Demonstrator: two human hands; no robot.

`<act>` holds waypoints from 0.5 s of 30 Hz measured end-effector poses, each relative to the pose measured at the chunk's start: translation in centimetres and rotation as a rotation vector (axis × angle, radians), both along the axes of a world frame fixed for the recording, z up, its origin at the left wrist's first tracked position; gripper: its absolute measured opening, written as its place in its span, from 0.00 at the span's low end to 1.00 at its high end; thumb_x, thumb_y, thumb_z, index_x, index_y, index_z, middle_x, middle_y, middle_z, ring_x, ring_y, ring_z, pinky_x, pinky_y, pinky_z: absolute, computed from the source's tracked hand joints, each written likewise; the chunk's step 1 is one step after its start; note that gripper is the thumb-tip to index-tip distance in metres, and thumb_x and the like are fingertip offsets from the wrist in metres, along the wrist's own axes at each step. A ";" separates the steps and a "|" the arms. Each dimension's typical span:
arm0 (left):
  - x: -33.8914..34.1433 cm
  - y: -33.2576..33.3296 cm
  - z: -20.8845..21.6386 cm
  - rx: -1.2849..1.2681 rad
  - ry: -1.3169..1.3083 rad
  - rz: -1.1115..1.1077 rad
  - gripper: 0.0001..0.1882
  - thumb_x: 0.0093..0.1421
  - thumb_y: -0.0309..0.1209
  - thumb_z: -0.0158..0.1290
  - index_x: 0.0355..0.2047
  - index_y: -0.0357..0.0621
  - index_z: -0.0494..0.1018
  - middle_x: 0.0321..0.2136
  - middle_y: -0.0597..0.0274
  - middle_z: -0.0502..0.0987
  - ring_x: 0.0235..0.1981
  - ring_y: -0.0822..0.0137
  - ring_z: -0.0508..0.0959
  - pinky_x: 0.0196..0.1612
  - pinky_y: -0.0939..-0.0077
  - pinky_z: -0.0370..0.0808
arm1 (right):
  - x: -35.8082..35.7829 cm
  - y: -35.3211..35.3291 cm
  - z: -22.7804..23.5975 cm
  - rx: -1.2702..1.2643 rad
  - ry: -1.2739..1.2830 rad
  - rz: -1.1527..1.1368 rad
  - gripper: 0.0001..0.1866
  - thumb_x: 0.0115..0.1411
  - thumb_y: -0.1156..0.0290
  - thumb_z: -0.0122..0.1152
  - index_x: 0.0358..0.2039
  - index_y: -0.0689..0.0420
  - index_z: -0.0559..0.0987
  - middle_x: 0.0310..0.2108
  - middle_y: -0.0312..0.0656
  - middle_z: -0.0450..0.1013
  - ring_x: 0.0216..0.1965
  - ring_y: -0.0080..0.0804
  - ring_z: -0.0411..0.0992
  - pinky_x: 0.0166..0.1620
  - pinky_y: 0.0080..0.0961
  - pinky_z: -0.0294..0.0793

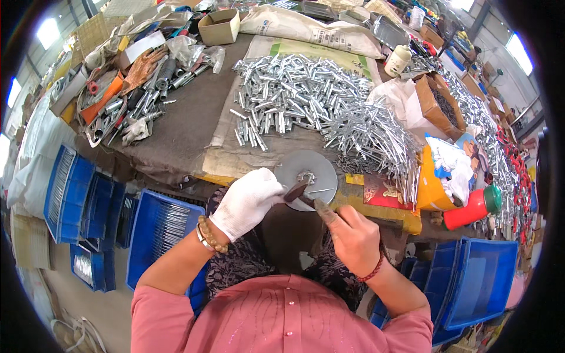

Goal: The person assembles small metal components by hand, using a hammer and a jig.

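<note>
My left hand (250, 200), in a white knit glove, is at the left edge of a round grey metal disc (288, 165). Its fingers are pinched together, and whatever they hold is hidden. My bare right hand (353, 238) is closed around the handle of a dark-headed hammer (296, 190). The hammer head sits over the disc's near part, close to the gloved fingertips. A thin metal pin (321, 190) lies on the disc, and a small bright metal piece (305, 176) is at its middle.
Beyond the disc lies a big heap of silvery metal tubes (294, 97), with thin rods (385, 138) on its right. Blue bins (132, 259) stand at my left and more blue bins (479, 282) at my right. A red bottle (471, 209) rests at the table's right edge.
</note>
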State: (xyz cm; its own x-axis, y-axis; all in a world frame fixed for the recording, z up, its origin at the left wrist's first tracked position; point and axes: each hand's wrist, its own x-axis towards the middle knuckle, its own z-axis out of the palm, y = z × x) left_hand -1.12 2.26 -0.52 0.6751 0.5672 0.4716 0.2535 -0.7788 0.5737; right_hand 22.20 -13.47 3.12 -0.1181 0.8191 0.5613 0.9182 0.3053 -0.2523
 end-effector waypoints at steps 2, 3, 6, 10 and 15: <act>-0.3 0.0 0.1 -0.017 -0.007 -0.044 0.10 0.56 0.27 0.68 0.38 0.45 0.84 0.33 0.58 0.78 0.39 0.52 0.79 0.44 0.60 0.77 | -0.1 0.1 0.2 -0.123 -0.019 -0.004 0.31 0.56 0.79 0.68 0.61 0.44 0.84 0.35 0.40 0.71 0.28 0.40 0.74 0.32 0.35 0.75; -0.3 -0.1 0.2 -0.017 -0.004 -0.041 0.10 0.56 0.27 0.68 0.38 0.45 0.84 0.33 0.58 0.78 0.39 0.52 0.79 0.44 0.60 0.77 | 0.0 0.5 0.5 -0.123 -0.016 -0.001 0.31 0.56 0.79 0.68 0.61 0.44 0.84 0.35 0.40 0.71 0.28 0.40 0.74 0.32 0.35 0.75; -0.3 0.0 0.4 0.008 0.062 -0.012 0.10 0.56 0.28 0.68 0.39 0.45 0.85 0.34 0.58 0.78 0.39 0.53 0.79 0.44 0.61 0.77 | 0.6 2.8 0.7 -0.207 0.263 -0.017 0.21 0.54 0.76 0.72 0.51 0.51 0.86 0.37 0.41 0.73 0.34 0.43 0.76 0.35 0.39 0.76; -0.4 -0.4 0.6 -0.053 0.024 0.000 0.09 0.57 0.29 0.68 0.39 0.46 0.85 0.34 0.60 0.78 0.39 0.55 0.79 0.44 0.62 0.77 | 1.1 4.2 1.0 -0.015 -0.175 -0.058 0.11 0.57 0.72 0.72 0.41 0.52 0.85 0.43 0.39 0.74 0.43 0.43 0.76 0.39 0.40 0.77; -0.2 -1.1 0.0 -0.086 0.012 0.055 0.11 0.57 0.29 0.68 0.42 0.45 0.86 0.35 0.60 0.79 0.42 0.55 0.80 0.48 0.63 0.77 | -1.8 1.7 -0.5 -0.225 -0.019 -0.089 0.08 0.57 0.70 0.73 0.34 0.53 0.81 0.36 0.42 0.77 0.36 0.45 0.79 0.36 0.42 0.77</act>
